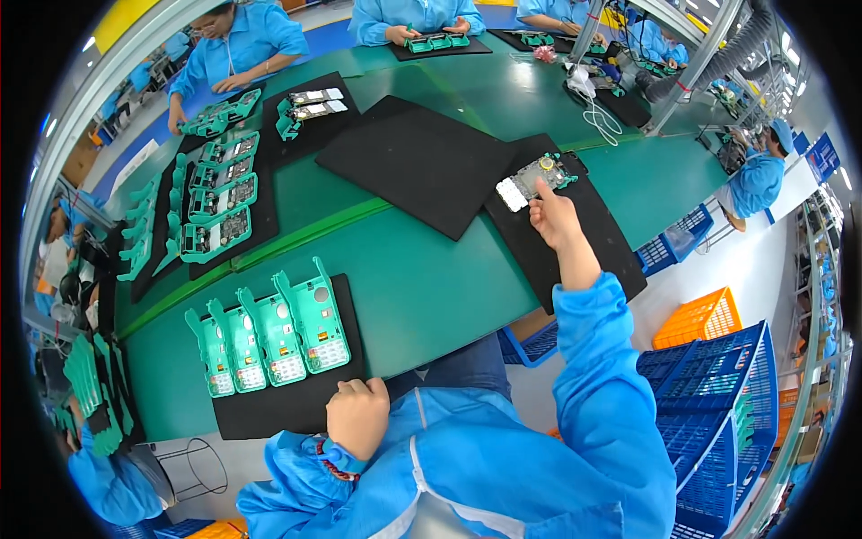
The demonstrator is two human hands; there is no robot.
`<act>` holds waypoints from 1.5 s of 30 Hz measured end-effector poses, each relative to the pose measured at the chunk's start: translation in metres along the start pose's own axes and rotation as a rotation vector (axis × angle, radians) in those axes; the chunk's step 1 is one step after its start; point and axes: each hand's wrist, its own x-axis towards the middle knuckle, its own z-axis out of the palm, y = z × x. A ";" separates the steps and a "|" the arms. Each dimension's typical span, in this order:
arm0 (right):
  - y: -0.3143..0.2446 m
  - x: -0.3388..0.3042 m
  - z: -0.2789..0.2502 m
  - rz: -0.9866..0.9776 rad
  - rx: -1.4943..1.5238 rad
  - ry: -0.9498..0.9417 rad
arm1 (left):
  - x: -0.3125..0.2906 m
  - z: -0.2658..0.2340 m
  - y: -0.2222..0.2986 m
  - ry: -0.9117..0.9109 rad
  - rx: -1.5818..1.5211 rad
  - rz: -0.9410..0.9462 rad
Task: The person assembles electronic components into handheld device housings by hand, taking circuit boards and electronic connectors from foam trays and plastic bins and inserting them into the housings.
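My right hand [554, 217] reaches out to the right, its thumb over the near edge of a grey circuit board [542, 171] and its other fingers curled. The board has a white keypad-like block [514, 194] at its left end and green pieces at the far end, above a black mat [588, 235]. My left hand [357, 417] is closed in a fist by the front corner of another black mat [269, 419]. On that mat stands a row of several open green plastic housings [280, 337] with white keypads at their lower ends.
A bare black mat [417, 162] lies mid-table. More green housings with boards [218, 232] sit at the left. Co-workers [238, 45] work across the green table [431, 278]. Blue crates [709, 404] and an orange crate [699, 319] stand at my right.
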 end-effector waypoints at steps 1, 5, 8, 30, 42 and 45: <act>-0.002 0.009 -0.002 -0.003 0.000 0.000 | 0.001 0.000 0.003 0.003 0.000 0.001; -0.008 0.025 -0.009 -0.010 -0.107 -0.071 | 0.004 0.001 0.011 0.002 0.011 0.015; 0.003 -0.015 0.019 -0.043 -0.096 -0.131 | 0.000 0.005 0.018 0.006 0.062 -0.014; 0.023 -0.084 0.010 -0.285 0.138 -0.215 | -0.007 -0.029 0.007 -0.057 -0.199 0.009; -0.024 -0.141 -0.201 -0.290 -0.161 0.276 | -0.039 0.045 -0.030 0.494 -0.425 0.118; -0.018 -0.163 -0.151 -0.577 -0.137 0.337 | -0.033 0.033 -0.015 0.466 -0.401 0.120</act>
